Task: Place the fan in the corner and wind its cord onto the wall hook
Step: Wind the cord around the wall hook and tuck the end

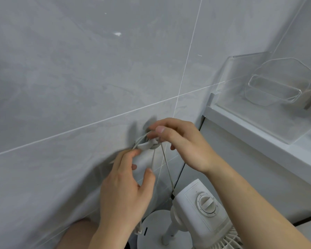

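Head view. Both hands work at the wall hook (152,143), which is fixed to the grey tiled wall (79,78) just below a horizontal grout line. The right hand (184,144) comes in from the right, thumb and forefinger pinched on the cord (166,166) at the hook, covering the hook's upper part. The left hand (123,191) sits lower left, fingers curled and loosely parted; its fingertips touch the flat end of wound cord at the hook, though whether they grip it cannot be told. Several turns of cord lie on the hook. One strand runs taut down to the fan (203,209); another hangs behind the left hand, with the plug (139,230) showing below the wrist.

The fan stands in the corner below the hands, white, its dial facing up, round base (151,230) beside it. The right forearm crosses over part of its grille. To the right, a white ledge (258,137) carries a clear plastic holder (269,90).
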Available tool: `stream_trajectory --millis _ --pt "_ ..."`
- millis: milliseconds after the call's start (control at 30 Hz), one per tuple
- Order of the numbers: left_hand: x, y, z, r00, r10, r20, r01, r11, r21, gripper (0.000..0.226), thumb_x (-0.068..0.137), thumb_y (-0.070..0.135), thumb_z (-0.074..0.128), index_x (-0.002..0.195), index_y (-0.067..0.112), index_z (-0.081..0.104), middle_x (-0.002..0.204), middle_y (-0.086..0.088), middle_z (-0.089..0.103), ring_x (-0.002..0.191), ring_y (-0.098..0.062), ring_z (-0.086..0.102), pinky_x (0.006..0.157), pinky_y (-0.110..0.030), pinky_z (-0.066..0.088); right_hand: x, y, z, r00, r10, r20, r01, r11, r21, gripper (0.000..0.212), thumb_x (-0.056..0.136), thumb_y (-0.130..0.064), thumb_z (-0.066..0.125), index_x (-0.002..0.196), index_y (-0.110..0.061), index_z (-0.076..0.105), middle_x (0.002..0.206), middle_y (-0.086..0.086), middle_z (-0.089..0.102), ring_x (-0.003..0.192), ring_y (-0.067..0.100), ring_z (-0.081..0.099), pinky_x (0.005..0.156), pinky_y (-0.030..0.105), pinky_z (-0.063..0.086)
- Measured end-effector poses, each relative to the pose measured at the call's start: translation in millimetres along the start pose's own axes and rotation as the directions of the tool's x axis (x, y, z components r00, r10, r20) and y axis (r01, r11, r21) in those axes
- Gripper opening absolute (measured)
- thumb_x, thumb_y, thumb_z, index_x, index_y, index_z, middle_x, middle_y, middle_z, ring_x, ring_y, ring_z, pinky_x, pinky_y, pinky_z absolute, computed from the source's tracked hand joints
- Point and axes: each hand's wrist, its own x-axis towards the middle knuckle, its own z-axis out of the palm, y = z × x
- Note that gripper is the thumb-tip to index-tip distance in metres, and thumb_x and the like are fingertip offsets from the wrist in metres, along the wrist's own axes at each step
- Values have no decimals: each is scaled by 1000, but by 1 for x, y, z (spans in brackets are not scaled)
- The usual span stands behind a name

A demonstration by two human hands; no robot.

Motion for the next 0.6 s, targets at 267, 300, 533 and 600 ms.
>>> stream_trajectory --millis 267,300,533,600 --pt "0 0 2 999 -39 8 40 999 -34 45 76 42 51 120 36 58 113 23 61 93 1 62 75 -34 52 -3 -2 5 993 2 115 10 994 -107 37 88 -43 52 98 -19 79 98 -5 76 78 4 60 73 23 48" --pt "0 -1 1 999 -39 12 39 999 -32 46 76 43 50 121 37 58 115 25 60 93 2 62 76 -34 53 -4 -4 5 990 7 138 5 996 -85 38 90 -41 49 98 -17 79 97 -8 75 76 -1 59 69 14 43" --pt "-1 -2 4 996 -54 70 58 997 -54 52 76 48 43 125 37 56 118 26 58 97 3 59 79 -35 53 -2 -2 7 977 32 209 -25 999 -35 49 96 -39 36 90 -4 69 91 -12 70 75 -6 57 70 7 41" --pt "-2 -3 9 994 -56 89 63 996 -71 48 79 43 48 127 36 56 122 27 58 99 3 59 80 -35 53 -2 -1 6 976 38 215 -38 999 -5 50 95 -39 35 90 -2 69 89 -15 71 73 -4 56 69 10 42"
